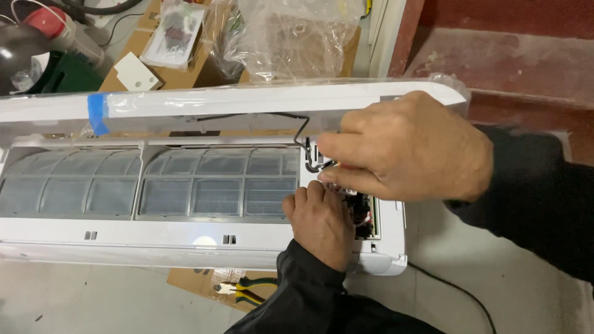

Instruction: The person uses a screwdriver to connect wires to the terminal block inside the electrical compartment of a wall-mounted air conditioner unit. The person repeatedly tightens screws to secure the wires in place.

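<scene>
A white air-conditioner indoor unit (pixel 185 238) lies flat with its front cover (pixel 247 99) lifted, so the mesh filters (pixel 216 185) show. My right hand (pixel 408 148) reaches in from the right, over the unit's right end. Its thumb and fingers pinch a thin black wire (pixel 301 133) that loops down from under the cover. My left hand (pixel 318 222), in a black sleeve, comes up from below. Its fingers curl into the open electrical compartment (pixel 366 216) among small wires. What those fingers hold is hidden.
Blue tape (pixel 97 114) sticks on the cover's left part. Pliers with yellow-green handles (pixel 241 289) lie on cardboard in front of the unit. A black cable (pixel 458 291) runs over the grey floor at right. Clear plastic wrap (pixel 291 37) and cardboard lie behind; a red step is at the far right.
</scene>
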